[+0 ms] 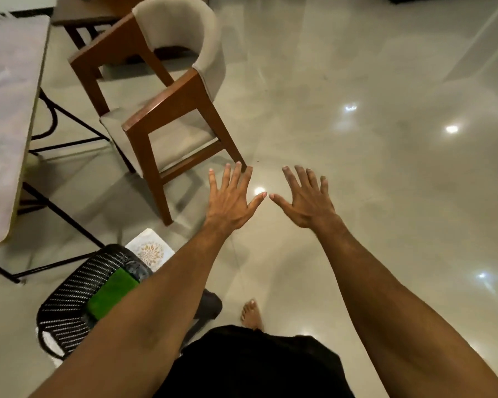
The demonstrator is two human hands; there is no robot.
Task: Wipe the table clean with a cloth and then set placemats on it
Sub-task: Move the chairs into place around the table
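Observation:
My left hand (pixel 232 198) and my right hand (pixel 305 198) are stretched out in front of me over the floor, palms down, fingers spread, holding nothing; their thumbs almost touch. The marble-look table (pixel 7 116) fills the left edge of the view. Below my left forearm a black woven chair (pixel 75 294) carries a folded green cloth (pixel 111 295). A white placemat with a gold flower pattern (pixel 150 251) lies at the chair's far end, partly hidden by my arm.
A wooden chair with a grey cushioned seat and back (pixel 167 90) stands beside the table, just beyond my left hand. The black metal table legs (pixel 69 219) run across the floor on the left. Glossy beige floor (pixel 385 139) spreads to the right. My bare foot (pixel 250 314) shows below.

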